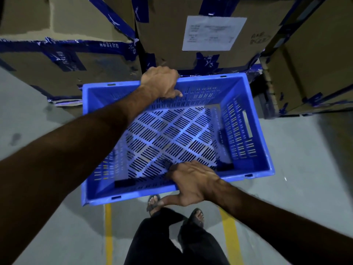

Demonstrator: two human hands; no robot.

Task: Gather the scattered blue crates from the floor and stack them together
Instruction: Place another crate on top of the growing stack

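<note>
A single blue crate (177,138) is held in the air above the grey floor (305,169), open side up, its slotted bottom and vented walls in plain sight. Its long axis runs left to right across the view, with a slight tilt so the right end sits farther from the person; a handle slot shows in the right end wall. The left hand (161,82) curls over the far long rim, fingers wrapped outside and the thumb pressed on the inner wall. The right hand (193,183) grips the near long rim, fingers hooked inside the crate and the thumb stretched out under the rim. Just beyond the crate stand stacked cardboard boxes (191,35) sealed with blue tape (107,45) printed "NOBERO"; a white label (214,32) on the middle box is too blurred to read. Yellow floor lines (108,236) run beside the person's sandalled feet (196,217).
</note>
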